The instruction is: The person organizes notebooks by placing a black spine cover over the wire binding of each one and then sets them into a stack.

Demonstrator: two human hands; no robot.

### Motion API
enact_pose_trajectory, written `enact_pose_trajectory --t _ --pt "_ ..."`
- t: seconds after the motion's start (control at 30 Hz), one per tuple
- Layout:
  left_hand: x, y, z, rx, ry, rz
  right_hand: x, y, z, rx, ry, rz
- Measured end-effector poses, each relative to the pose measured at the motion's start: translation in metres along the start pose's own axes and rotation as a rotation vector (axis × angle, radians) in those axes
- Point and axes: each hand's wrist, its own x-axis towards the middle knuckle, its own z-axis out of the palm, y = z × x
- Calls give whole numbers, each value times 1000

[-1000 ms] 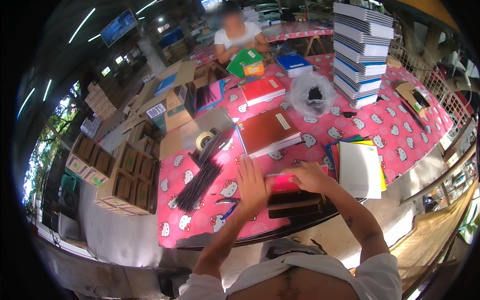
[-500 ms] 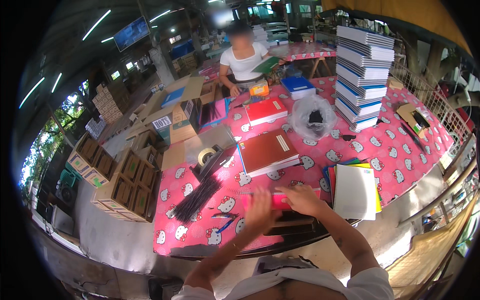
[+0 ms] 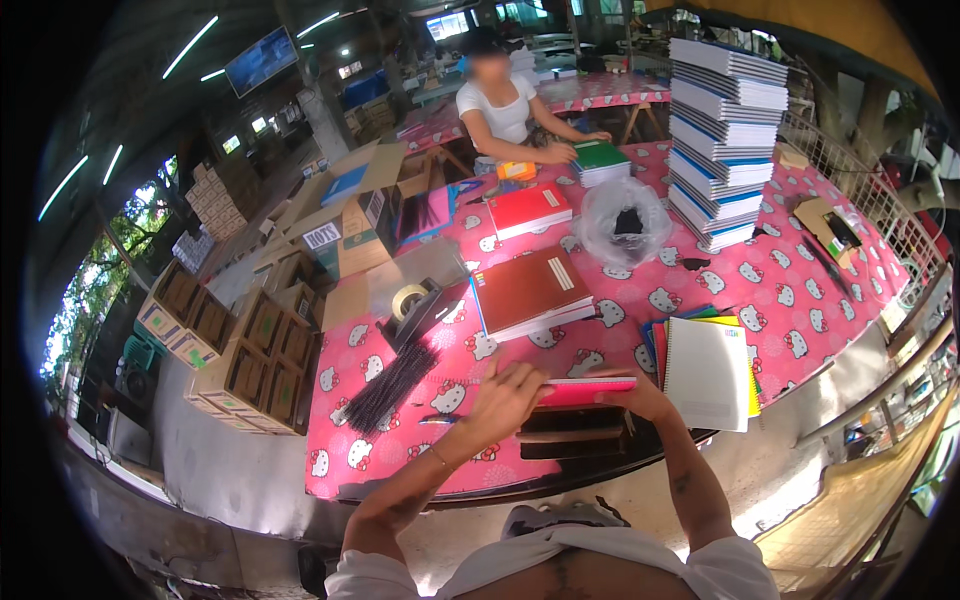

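A pink notebook point(image 3: 590, 391) is held up on edge near the table's front, with a line of spiral binding along its top. My left hand point(image 3: 510, 398) is closed at its left end, fingers curled near the binding; exactly what the fingertips pinch is hard to see. Around the right end my right hand point(image 3: 640, 395) is closed, its fingers partly behind the cover. Just below the notebook is a dark brown wooden block or stand point(image 3: 570, 432). A bundle of black spiral coils point(image 3: 392, 388) lies left of my left hand, with blue-handled pliers point(image 3: 437, 419) partly hidden by my forearm.
Brown notebooks point(image 3: 530, 290) and red notebooks point(image 3: 530, 211) lie beyond my hands. A tape dispenser point(image 3: 410, 305) stands left; spiral notebooks point(image 3: 706, 370) lie right. Farther off are a plastic bag point(image 3: 625, 225), a tall notebook stack point(image 3: 722, 145), cartons point(image 3: 345, 240) and a co-worker point(image 3: 500, 110).
My right hand has slid right to the notebook's end, and my left hand has shifted slightly left and up. The co-worker has laid a green notebook on the pile opposite.
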Motion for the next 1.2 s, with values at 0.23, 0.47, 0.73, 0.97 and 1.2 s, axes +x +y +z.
enact_pose_trajectory --t 0.23,0.47,0.73,0.97,1.2 --pt "9 -2 11 48 -200 -20 -5 21 1 67 55 124" --pt "-26 15 73 103 -154 -133 0 11 4 11 136 30" --pt "-45 21 98 92 -88 -30 3 8 10 -39 162 67" --pt "-31 30 80 184 -158 -62 1 12 16 -107 183 61" --pt "11 34 60 304 -175 -38 -1 13 8 -48 156 41"
